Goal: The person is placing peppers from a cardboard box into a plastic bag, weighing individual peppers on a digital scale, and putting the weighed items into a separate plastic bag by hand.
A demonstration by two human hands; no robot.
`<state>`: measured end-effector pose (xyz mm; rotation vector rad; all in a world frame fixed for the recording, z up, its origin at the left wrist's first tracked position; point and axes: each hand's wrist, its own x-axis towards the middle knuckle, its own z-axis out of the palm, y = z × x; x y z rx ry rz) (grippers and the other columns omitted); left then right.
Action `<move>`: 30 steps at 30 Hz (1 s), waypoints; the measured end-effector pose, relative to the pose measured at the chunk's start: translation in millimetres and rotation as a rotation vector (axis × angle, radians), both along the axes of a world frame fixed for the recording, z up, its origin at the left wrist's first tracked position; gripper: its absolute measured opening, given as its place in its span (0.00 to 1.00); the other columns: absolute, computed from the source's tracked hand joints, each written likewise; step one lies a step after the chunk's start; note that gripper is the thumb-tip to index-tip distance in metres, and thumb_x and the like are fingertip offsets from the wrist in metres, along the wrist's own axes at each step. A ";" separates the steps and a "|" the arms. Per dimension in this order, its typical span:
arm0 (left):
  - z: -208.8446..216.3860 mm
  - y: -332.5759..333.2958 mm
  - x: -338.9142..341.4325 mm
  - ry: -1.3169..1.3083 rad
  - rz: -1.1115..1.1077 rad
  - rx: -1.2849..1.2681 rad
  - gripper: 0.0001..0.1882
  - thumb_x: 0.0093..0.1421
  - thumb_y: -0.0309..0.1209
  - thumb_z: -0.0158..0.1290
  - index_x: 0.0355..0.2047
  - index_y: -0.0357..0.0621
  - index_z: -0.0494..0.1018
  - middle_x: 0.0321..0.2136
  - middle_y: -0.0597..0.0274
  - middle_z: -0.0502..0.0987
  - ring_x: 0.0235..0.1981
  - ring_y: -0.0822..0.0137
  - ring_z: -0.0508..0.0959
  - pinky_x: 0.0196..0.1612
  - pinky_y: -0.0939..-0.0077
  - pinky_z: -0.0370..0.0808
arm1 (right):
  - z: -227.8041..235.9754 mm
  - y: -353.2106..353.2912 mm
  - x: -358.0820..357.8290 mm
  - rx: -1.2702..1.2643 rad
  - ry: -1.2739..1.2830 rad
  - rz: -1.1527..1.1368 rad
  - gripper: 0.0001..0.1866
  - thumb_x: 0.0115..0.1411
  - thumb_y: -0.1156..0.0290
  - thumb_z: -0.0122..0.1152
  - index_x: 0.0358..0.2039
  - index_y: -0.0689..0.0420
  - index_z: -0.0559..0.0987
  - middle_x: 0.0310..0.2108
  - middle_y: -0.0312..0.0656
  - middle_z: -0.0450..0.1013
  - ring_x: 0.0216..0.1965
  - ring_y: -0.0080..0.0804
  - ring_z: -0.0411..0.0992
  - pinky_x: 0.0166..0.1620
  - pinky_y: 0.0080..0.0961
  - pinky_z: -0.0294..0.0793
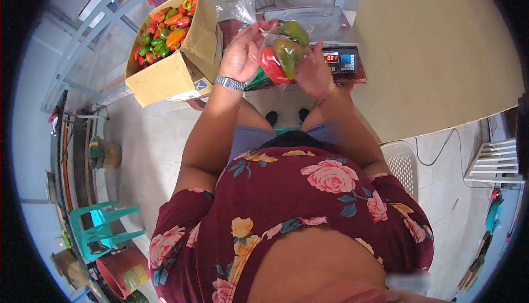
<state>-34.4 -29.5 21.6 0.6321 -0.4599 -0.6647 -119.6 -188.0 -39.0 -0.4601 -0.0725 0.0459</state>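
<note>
you stand on a pale tiled floor [149, 154] in even daylight. a plain beige wall [435, 49] rises on your right, a white plastic basket [402, 162] below it, a green plastic chair [102, 228] at your left.

You view a bright, evenly lit scene under soft daylight; shadows on the floor [149, 137] are faint. Glare marks the clear plastic bag [242, 11]. Fisheye distortion bends straight edges toward the black circular rim. Focus is moderate at centre; detail softens at the periphery, and a blurred patch sits at lower right.
</note>
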 end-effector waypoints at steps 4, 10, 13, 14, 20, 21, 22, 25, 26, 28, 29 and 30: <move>-1.8 -0.7 6.1 -0.141 0.213 0.038 0.14 0.62 0.32 0.44 0.43 0.34 0.67 0.45 0.48 0.72 0.49 0.61 0.70 0.54 0.69 0.66 | -11.6 16.8 -0.9 0.051 -0.165 0.067 0.27 0.63 0.49 0.38 0.57 0.52 0.59 0.54 0.41 0.63 0.56 0.36 0.61 0.59 0.39 0.57; 20.9 38.1 31.8 -0.135 0.578 -0.071 0.19 0.64 0.37 0.40 0.52 0.40 0.59 0.50 0.50 0.66 0.51 0.56 0.69 0.53 0.66 0.66 | -26.0 14.7 -7.1 -0.082 0.098 -0.064 0.25 0.64 0.52 0.38 0.56 0.53 0.60 0.53 0.40 0.64 0.55 0.36 0.62 0.58 0.39 0.59; -6.8 55.9 39.7 -0.138 0.639 -0.015 0.22 0.62 0.44 0.44 0.50 0.44 0.62 0.50 0.53 0.67 0.53 0.56 0.67 0.55 0.66 0.65 | -34.5 15.3 -1.7 -0.099 0.059 -0.133 0.26 0.63 0.50 0.37 0.56 0.52 0.61 0.53 0.41 0.64 0.55 0.37 0.62 0.57 0.40 0.59; -20.2 53.2 34.7 -0.054 0.615 0.090 0.23 0.62 0.45 0.44 0.51 0.44 0.62 0.49 0.54 0.67 0.52 0.59 0.68 0.53 0.68 0.64 | -34.5 14.0 -1.5 -0.058 0.045 -0.111 0.26 0.63 0.49 0.37 0.56 0.52 0.61 0.53 0.41 0.64 0.55 0.37 0.62 0.57 0.41 0.60; -80.8 15.8 -8.0 0.021 0.320 0.541 0.23 0.61 0.45 0.46 0.48 0.40 0.68 0.45 0.61 0.72 0.44 0.71 0.70 0.47 0.75 0.65 | -33.7 22.0 -1.7 -0.006 0.043 -0.064 0.29 0.62 0.45 0.35 0.55 0.53 0.62 0.52 0.40 0.64 0.54 0.38 0.62 0.56 0.42 0.60; -81.3 11.4 -9.5 0.024 0.319 0.536 0.23 0.61 0.45 0.46 0.48 0.40 0.68 0.45 0.61 0.72 0.44 0.71 0.70 0.47 0.75 0.65 | -35.1 23.7 -2.5 -0.008 0.069 -0.061 0.29 0.62 0.45 0.35 0.54 0.54 0.63 0.51 0.40 0.65 0.53 0.39 0.63 0.56 0.41 0.61; -78.6 8.7 -11.6 -0.061 0.330 0.540 0.20 0.60 0.42 0.48 0.46 0.39 0.70 0.42 0.63 0.74 0.41 0.74 0.71 0.45 0.78 0.66 | -34.8 25.8 -5.0 -0.012 0.072 -0.060 0.29 0.62 0.45 0.35 0.54 0.54 0.63 0.51 0.40 0.65 0.53 0.39 0.63 0.56 0.41 0.61; -71.3 8.2 -13.2 -0.219 0.373 0.590 0.16 0.58 0.37 0.52 0.40 0.38 0.74 0.35 0.66 0.76 0.34 0.77 0.72 0.39 0.81 0.67 | -45.2 23.8 -6.8 -0.016 0.104 0.008 0.29 0.63 0.45 0.35 0.54 0.54 0.62 0.51 0.40 0.65 0.53 0.38 0.63 0.56 0.40 0.61; -67.7 7.0 -12.4 -0.298 0.404 0.640 0.13 0.57 0.35 0.53 0.37 0.37 0.76 0.32 0.66 0.77 0.31 0.78 0.72 0.37 0.81 0.68 | -65.9 15.4 -0.6 -0.128 0.196 -0.090 0.26 0.63 0.49 0.37 0.54 0.54 0.62 0.51 0.42 0.65 0.53 0.39 0.63 0.56 0.39 0.60; -59.3 11.0 -11.6 -0.374 0.444 0.693 0.11 0.56 0.33 0.54 0.34 0.37 0.77 0.28 0.67 0.77 0.28 0.78 0.72 0.34 0.81 0.68 | -67.8 7.0 -0.4 -0.239 0.287 -0.178 0.23 0.64 0.53 0.39 0.54 0.53 0.62 0.51 0.43 0.65 0.53 0.39 0.63 0.56 0.39 0.60; -53.7 15.6 -12.3 -0.543 0.479 0.855 0.10 0.54 0.32 0.54 0.32 0.37 0.77 0.27 0.61 0.77 0.28 0.74 0.74 0.34 0.79 0.69 | -42.7 6.6 -7.3 -0.980 0.054 -0.660 0.21 0.62 0.60 0.42 0.55 0.53 0.62 0.52 0.45 0.64 0.53 0.41 0.63 0.55 0.38 0.61; -50.4 19.4 -12.9 -0.715 0.510 1.016 0.09 0.53 0.30 0.54 0.30 0.37 0.78 0.25 0.56 0.78 0.28 0.69 0.76 0.34 0.76 0.70 | -19.0 7.8 -13.3 -1.707 -0.237 -1.137 0.21 0.61 0.67 0.45 0.55 0.52 0.62 0.53 0.46 0.63 0.53 0.42 0.63 0.55 0.38 0.61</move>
